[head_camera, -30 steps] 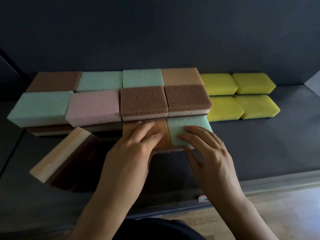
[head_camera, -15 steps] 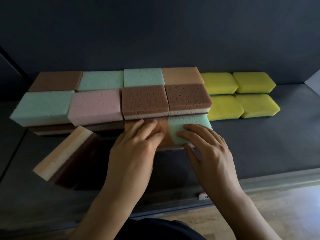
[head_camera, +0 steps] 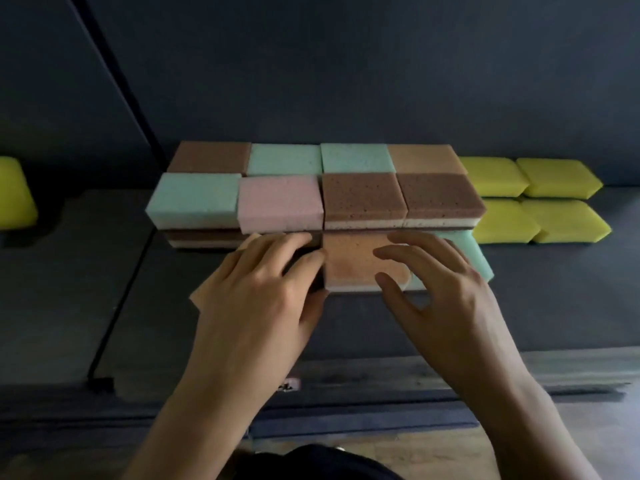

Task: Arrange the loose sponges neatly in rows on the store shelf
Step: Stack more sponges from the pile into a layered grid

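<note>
Centre foreground, on the dark shelf [head_camera: 554, 289]: the left hand [head_camera: 256, 292] grips a peach sponge [head_camera: 200, 295], mostly hidden. The right hand [head_camera: 450, 292] spreads wide over an orange sponge [head_camera: 349, 268] and a mint sponge [head_camera: 479, 258]. Behind are stacked pastel sponges [head_camera: 277, 199] — then yellow sponges [head_camera: 491, 174] at upper right. Probably light and squashy — pinch opposite edges gently.

Bare left forearm [head_camera: 194, 410] and right forearm [head_camera: 512, 410], dark garment [head_camera: 311, 462] at the torso
</note>
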A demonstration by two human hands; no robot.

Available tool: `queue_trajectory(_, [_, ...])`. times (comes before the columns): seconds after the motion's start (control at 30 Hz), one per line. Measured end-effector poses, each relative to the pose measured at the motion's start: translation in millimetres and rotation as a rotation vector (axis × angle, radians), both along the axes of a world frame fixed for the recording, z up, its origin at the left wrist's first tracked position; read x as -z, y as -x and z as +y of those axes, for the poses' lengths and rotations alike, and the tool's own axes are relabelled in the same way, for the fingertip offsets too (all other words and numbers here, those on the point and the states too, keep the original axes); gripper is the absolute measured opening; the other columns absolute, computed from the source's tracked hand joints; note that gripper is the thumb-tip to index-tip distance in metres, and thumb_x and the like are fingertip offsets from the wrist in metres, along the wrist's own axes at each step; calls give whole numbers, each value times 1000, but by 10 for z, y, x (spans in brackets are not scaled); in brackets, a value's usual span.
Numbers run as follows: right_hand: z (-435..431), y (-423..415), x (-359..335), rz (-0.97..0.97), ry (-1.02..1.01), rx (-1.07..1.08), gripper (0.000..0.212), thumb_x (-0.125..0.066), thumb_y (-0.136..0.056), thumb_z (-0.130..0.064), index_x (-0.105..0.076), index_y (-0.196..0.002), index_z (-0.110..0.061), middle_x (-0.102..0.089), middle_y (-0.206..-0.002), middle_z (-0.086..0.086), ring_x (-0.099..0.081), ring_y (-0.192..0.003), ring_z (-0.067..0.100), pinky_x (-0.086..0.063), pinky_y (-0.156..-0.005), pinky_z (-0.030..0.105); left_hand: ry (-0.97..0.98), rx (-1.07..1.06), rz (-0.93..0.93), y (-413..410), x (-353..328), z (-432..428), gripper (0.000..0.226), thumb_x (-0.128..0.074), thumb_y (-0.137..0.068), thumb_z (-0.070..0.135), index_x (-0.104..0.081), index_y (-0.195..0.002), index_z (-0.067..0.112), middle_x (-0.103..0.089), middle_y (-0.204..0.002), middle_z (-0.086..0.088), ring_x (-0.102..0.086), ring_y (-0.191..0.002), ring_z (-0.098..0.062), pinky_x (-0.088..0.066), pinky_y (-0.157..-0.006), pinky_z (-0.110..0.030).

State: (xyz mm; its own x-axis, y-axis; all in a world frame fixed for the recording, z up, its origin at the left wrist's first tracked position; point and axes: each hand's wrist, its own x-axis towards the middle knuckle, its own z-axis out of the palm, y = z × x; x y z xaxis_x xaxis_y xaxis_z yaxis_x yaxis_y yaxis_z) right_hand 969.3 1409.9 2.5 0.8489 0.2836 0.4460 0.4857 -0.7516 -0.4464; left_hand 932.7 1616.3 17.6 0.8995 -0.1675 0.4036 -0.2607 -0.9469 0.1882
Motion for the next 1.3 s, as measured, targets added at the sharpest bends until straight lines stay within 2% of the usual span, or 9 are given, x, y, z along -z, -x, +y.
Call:
queue_trajectory(0.13, [438,11,-32,18,16,-108,29,-69,-88,-23,-67,-117,-19,-61,-124,-4,-57,-115,16,-50,-93,37,33,-62,-75,173,-59,416,31,-64,-92,32,-68,-118,16,-63,-123,2,-61,-110,-20,-47,-90,-35])
queue_trajectory(0.23, [707,6,-43,13,31,-153,32,-69,-87,-22,-66,-119,-19,-61,-124,-3,-57,-113,18,-50,-92,38,35,-103,4,231,-85,641,52,-41,-93,52,-66,-119,14,-62,-123,0,-62,-107,-23,-50,-84,-39])
queue_trajectory(0.4, [985,18,-36,41,35,-161,34,-65,-88,-30,-64,-121,-19,-59,-126,-3,-57,-114,17,-51,-92,40,2,-107,167,207,-28,837,64,-40,-84,62,-60,-124,16,-64,-119,2,-66,-100,-19,-51,-70,-31])
queue_trajectory(0.5, [1063,35,-46,46,41,-156,37,-64,-89,-30,-62,-124,-19,-58,-128,-2,-55,-118,18,-51,-94,38,24,-41,168,181,-54,885,56,-40,-81,56,-66,-114,18,-69,-99,4,-69,-81,-17,-44,-59,-23])
queue_trajectory(0.7, [1157,87,-40,165,83,-183,51,-47,-97,-42,-46,-143,-21,-50,-141,-4,-48,-128,18,-45,-102,35,64,88,137,171,-56,1017,54,-78,-71,24,-61,-123,21,-62,-119,10,-66,-99,-15,-55,-67,-28])
queue_trajectory(0.87, [1162,156,-63,274,-1,-234,44,-63,-88,-39,-53,-128,-23,-58,-123,-11,-56,-104,6,-46,-86,21,100,163,98,203,-86,1091,60,-84,-65,11,-60,-119,20,-58,-120,10,-59,-106,-10,-55,-63,-25])
queue_trajectory(1.03, [1169,192,-59,383,-32,-211,48,-72,-81,-43,-44,-118,-31,-55,-110,-14,-55,-89,5,-46,-72,22,70,178,147,220,-69,1119,59,-85,-59,5,-56,-109,18,-54,-116,7,-57,-101,-11,-38,-53,-16])
queue_trajectory(1.2, [1155,192,-27,305,-15,-279,53,-81,-75,-28,-49,-117,-22,-49,-121,-10,-52,-107,8,-47,-85,29,52,191,160,200,-17,1092,49,-76,-70,39,-52,-108,22,-50,-125,7,-59,-104,-15,-48,-66,-24])
queue_trajectory(1.3, [1138,197,-5,266,-30,-363,54,-81,-78,-27,-50,-120,-16,-48,-127,-7,-52,-115,11,-49,-89,33,9,191,167,180,-12,1053,53,-77,-65,38,-54,-108,20,-53,-137,1,-59,-117,-22,-53,-83,-36])
